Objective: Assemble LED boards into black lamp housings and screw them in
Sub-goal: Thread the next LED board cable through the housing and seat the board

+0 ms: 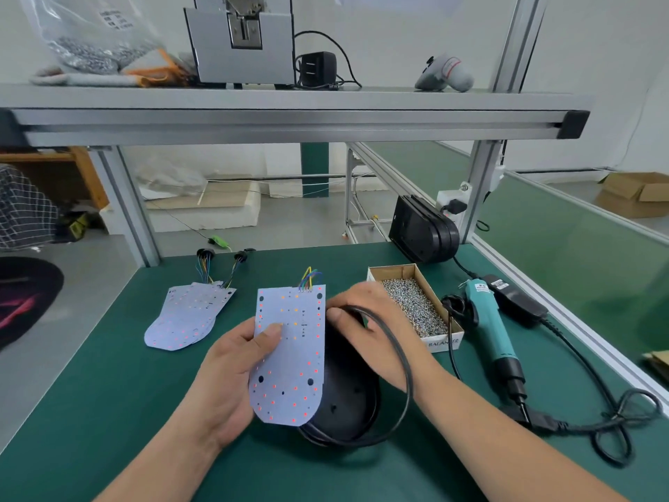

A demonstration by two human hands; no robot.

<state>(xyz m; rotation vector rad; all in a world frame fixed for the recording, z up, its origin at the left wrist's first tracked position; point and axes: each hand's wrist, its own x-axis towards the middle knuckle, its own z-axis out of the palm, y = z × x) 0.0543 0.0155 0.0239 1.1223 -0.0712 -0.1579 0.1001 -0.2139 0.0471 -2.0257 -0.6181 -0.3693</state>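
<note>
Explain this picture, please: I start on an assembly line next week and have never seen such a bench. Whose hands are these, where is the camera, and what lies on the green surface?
No machine here: a person works with bare hands, and the single picture comes from a camera worn on their head, looking down at the bench. The left hand holds a pale LED board with coloured wires over a black lamp housing lying on the green mat. The right hand pinches a black cord at the housing's far end. To the left lies a stack of more boards; to the right, a cardboard box of screws and a teal electric screwdriver. Further housings stand at the back.
</note>
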